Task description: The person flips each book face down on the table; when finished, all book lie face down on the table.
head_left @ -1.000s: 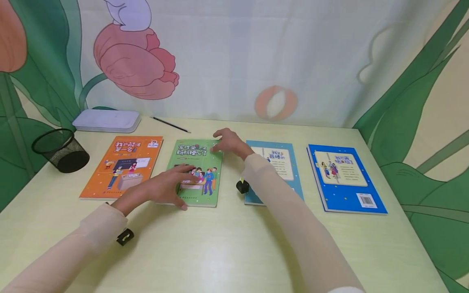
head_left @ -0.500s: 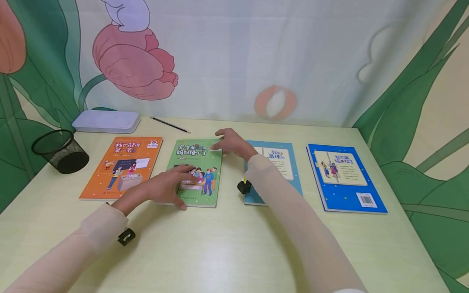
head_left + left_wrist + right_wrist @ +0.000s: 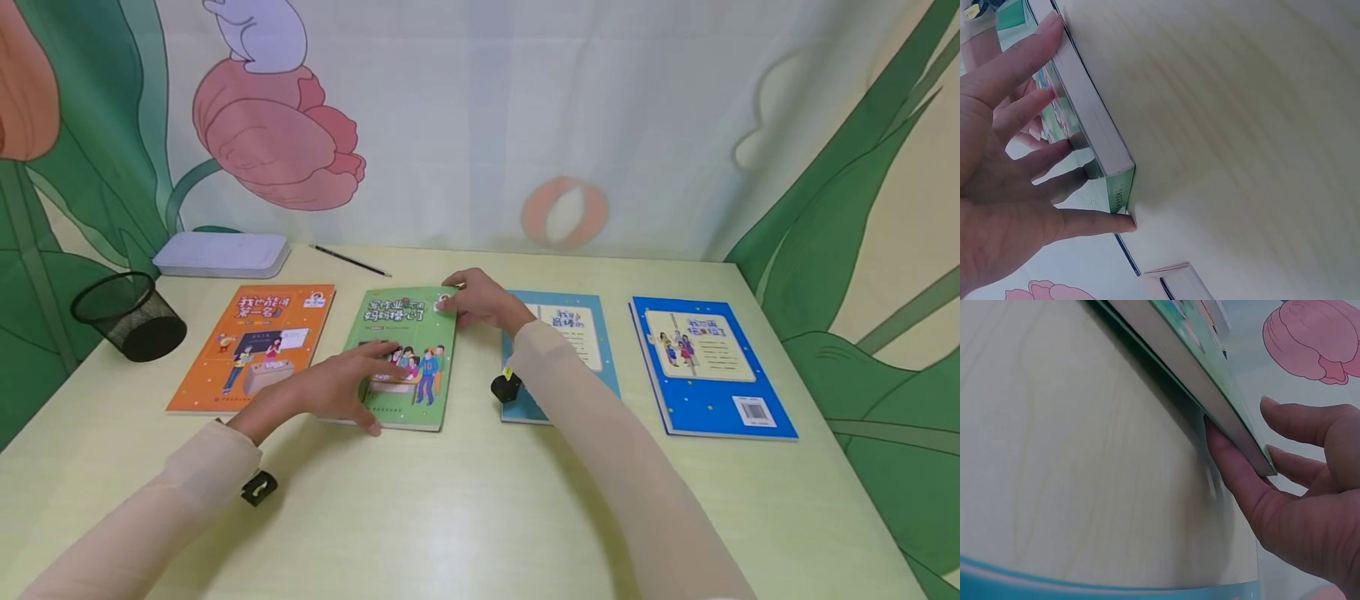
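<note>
In the head view, a green book (image 3: 408, 400) with pictured children lies between my hands. My left hand (image 3: 348, 379) spreads its fingers over the cover's left part, its thumb by the near edge; the left wrist view shows these fingers (image 3: 1029, 112) straight along the book (image 3: 1094, 119). My right hand (image 3: 483, 300) grips the far right corner. In the right wrist view one digit of the right hand (image 3: 1310, 487) sits under the book (image 3: 1210, 394) and others stand by its corner. That edge is slightly raised off the table.
An orange book (image 3: 247, 350) lies left, a teal book (image 3: 607, 367) partly under the right forearm, a blue book (image 3: 708, 408) far right. A tipped black mesh cup (image 3: 131, 321), a pale pencil case (image 3: 222, 254) and a pencil (image 3: 351, 261) are at the back left.
My right hand has shifted slightly right and now holds the green book's far right corner, uncovering a small picture there. The left hand stays nearly where it was.
</note>
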The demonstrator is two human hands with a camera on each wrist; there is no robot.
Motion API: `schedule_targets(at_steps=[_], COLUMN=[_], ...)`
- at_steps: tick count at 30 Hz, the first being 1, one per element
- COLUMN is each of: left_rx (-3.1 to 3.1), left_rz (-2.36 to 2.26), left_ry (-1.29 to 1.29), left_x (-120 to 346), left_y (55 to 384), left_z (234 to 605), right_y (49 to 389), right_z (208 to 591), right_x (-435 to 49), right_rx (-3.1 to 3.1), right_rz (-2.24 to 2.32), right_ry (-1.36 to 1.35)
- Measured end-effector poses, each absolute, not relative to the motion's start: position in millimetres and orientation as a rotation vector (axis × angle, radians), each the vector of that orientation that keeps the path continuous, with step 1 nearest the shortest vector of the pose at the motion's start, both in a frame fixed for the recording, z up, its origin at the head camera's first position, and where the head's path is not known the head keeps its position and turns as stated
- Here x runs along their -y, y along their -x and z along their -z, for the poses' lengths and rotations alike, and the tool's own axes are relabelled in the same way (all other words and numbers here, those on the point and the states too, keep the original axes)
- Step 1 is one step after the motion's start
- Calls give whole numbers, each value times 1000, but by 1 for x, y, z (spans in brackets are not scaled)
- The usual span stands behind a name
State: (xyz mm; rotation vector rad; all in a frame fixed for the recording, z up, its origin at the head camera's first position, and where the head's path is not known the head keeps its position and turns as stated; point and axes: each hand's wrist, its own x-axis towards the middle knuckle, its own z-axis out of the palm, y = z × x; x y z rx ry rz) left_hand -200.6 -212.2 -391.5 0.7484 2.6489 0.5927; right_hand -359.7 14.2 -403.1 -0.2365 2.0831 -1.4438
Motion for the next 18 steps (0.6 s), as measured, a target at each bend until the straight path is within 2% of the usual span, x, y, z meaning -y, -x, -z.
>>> schedule_targets(at_steps=[18], left_rx=[-2626], left_rz=[-679], left_ry=[-775], left_x=[218], left_y=[201], left_z=[389], right_y=[354], right_z=[397], right_x=[-23], right_rx=[-1941], right_rz=[1613], right_ry=[232])
